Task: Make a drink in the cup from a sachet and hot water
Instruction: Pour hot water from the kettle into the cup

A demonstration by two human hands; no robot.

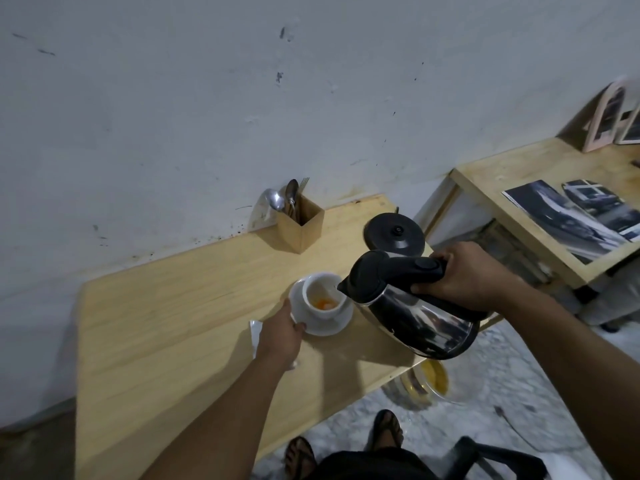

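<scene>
The right hand (464,271) is wrapped tight round the handle of the kettle (415,306) and tips it so the spout sits over the cup (322,296). The cup stands on a saucer (332,323) on the table (173,323), with orange powder inside. The left hand (280,332) holds the saucer's edge with bent fingers, likely to keep it from sliding. The pour itself is too blurry to see.

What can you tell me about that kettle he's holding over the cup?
The kettle has a shiny, mirror-like metal body with a black lid, spout and handle. The right hand holds it by the handle, lifted off its black base and tilted, spout at the rim of the white cup. No stream of water is visible.
</scene>
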